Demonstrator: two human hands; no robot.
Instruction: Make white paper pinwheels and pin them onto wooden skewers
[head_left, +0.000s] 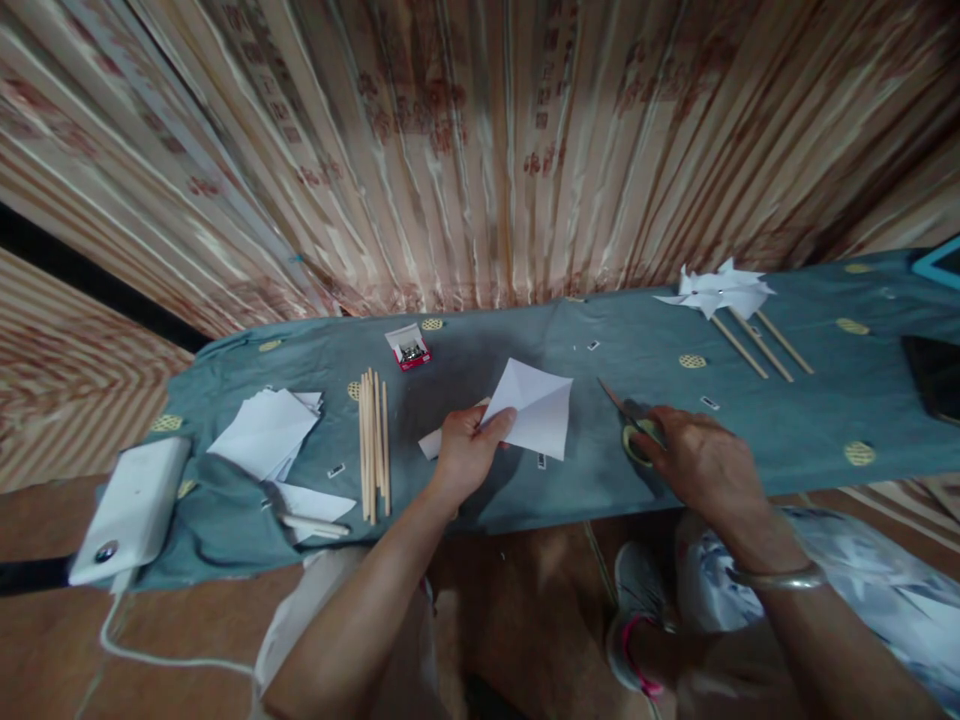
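My left hand (470,447) pinches a white square sheet of paper (538,408) by its left corner, thumb on top. Crease lines cross the sheet. Partly hidden behind this hand, a pale strip (430,444) lies on the cloth. To the right, my right hand (705,462) has its fingers closed at the yellow-green handles of a pair of scissors (637,440). The blades point away to the upper left, toward the paper but apart from it. How the fingers sit in the handle loops is partly hidden.
Wooden sticks (373,445), a small red-and-white box of metal pins (409,350) and stacked white paper (262,432) lie left. White paper pinwheels (724,288) on sticks lie back right. A white device (135,510) stands at the left end, a dark phone-like object (934,375) at the right.
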